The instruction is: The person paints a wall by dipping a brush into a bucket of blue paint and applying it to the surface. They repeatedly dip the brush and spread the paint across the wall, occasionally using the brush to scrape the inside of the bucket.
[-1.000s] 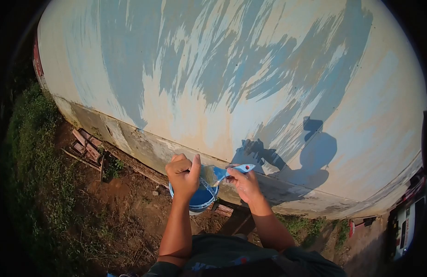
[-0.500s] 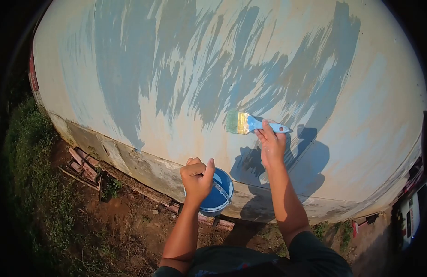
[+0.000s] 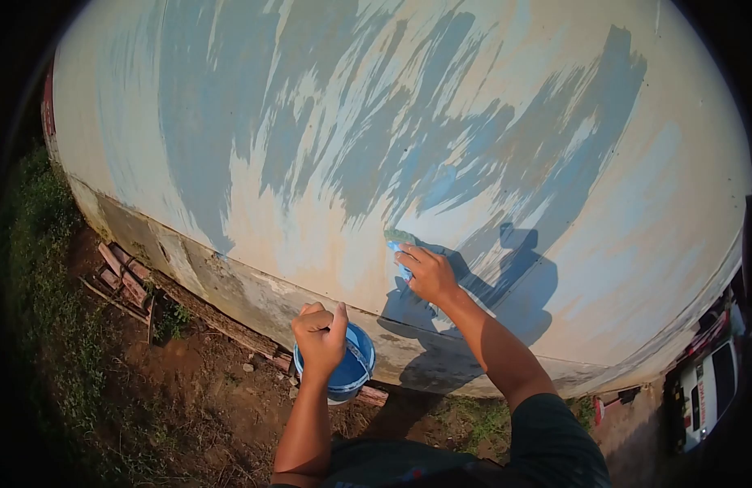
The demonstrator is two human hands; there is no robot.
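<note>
My right hand [image 3: 429, 275] grips the blue handle of a paintbrush [image 3: 400, 254], whose bristles touch the wall [image 3: 311, 260]. Blue-grey streaks of paint [image 3: 205, 122] cover much of the pale wall above. Lower down, my left hand [image 3: 321, 337] is closed at a blue bucket [image 3: 361, 364], which hangs by its handle below the fist. Blue paint shows inside the bucket. The grip on the handle is partly hidden by the fingers.
Wooden planks [image 3: 122, 276] lie along the wall's base at the left, beside green plants [image 3: 47, 325]. A white vehicle [image 3: 709, 390] stands at the lower right. Shadows of the person fall on the wall.
The brush has turned from lying sideways to bristles up against the wall, and my right hand has moved left and down. My left hand and the bucket have shifted left and slightly down.
</note>
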